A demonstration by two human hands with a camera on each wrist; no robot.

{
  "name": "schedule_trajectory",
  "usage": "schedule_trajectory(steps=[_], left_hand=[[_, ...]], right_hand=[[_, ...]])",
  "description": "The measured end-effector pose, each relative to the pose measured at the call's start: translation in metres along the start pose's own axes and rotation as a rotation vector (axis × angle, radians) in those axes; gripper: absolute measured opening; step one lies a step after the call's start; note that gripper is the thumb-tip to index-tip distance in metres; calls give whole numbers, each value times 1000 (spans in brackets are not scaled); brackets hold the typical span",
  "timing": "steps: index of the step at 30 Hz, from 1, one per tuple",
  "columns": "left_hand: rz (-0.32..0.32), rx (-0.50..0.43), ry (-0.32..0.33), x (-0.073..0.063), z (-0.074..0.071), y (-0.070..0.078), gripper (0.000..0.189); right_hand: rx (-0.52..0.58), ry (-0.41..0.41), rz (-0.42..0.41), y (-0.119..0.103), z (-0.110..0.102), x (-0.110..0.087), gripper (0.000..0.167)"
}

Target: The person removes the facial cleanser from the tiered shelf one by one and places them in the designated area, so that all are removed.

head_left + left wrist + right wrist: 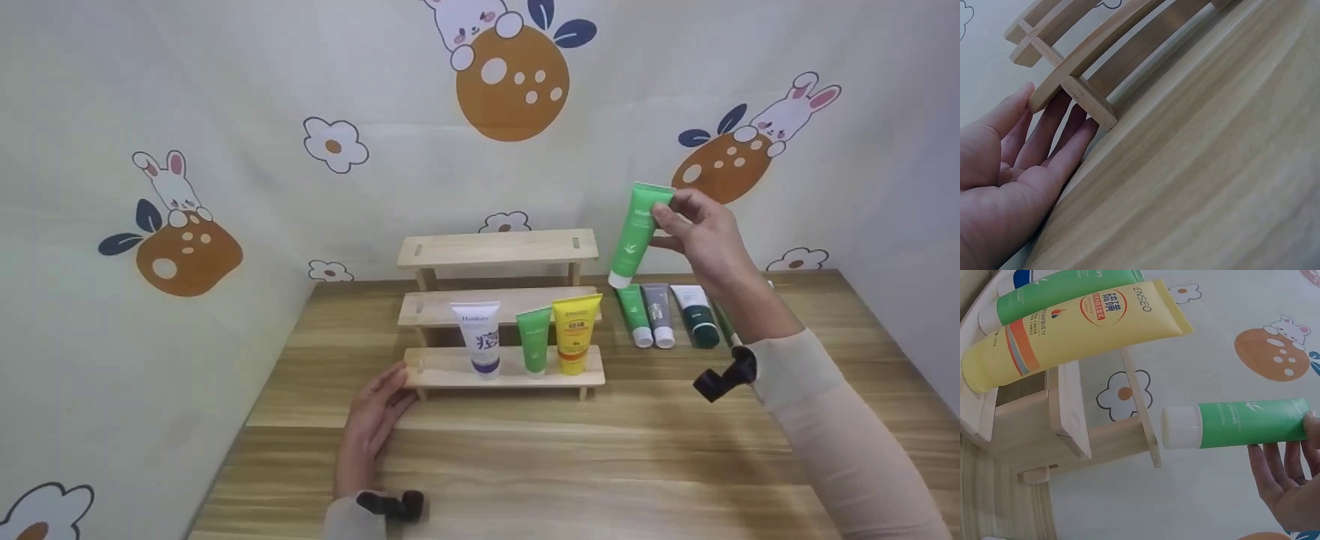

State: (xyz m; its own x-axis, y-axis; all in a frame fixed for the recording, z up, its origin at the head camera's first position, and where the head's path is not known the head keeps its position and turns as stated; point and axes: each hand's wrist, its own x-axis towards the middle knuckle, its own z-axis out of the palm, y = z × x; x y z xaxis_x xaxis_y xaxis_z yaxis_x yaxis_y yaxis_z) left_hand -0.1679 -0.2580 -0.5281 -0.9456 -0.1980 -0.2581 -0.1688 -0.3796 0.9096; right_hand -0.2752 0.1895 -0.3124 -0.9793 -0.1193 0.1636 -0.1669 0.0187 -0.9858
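My right hand [709, 236] pinches a green squeeze tube [636, 232] near its flat crimped end. The tube hangs in the air with its white cap down, to the right of a three-step wooden display rack [495, 251]. My left hand [371, 416] holds the left end of the rack's lowest step; in the left wrist view the thumb is at the board's end and the fingers reach beneath it. On that step, a white tube [480, 337], a smaller green tube [534, 341] and a yellow tube [1067, 329] stand upright on their caps.
On the wooden table [525, 465], right of the rack, lie another green tube [634, 315], a grey tube [660, 315] and a white and dark green tube [696, 315]. Something slim lies partly hidden behind my right wrist. A patterned cloth [247, 90] hangs behind.
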Motion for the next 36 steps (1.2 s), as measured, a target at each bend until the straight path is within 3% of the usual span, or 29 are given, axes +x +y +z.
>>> schedule_trajectory(steps=[4, 6, 13, 17, 22, 31, 36], left_hand=[[11, -30, -17, -1, -1, -1, 35], [15, -35, -21, -1, -1, -1, 37], [3, -9, -20, -2, -1, -3, 54], [6, -7, -51, -3, -2, -4, 56], [10, -31, -57, -3, -1, -5, 57], [17, -44, -29, -2, 2, -3, 52], [13, -41, -12, -2, 1, 0, 52]], right_hand=[[127, -6, -9, 11, -11, -12, 37], [130, -11, -6, 16, -13, -18, 36], [-91, -10, 15, 31, -19, -40, 32], [-131, -11, 34, 43, -22, -50, 31], [-105, 4, 78, 58, -25, -54, 33], [-75, 19, 238, 91, -46, -53, 31], [-93, 23, 264, 104, -50, -48, 34]])
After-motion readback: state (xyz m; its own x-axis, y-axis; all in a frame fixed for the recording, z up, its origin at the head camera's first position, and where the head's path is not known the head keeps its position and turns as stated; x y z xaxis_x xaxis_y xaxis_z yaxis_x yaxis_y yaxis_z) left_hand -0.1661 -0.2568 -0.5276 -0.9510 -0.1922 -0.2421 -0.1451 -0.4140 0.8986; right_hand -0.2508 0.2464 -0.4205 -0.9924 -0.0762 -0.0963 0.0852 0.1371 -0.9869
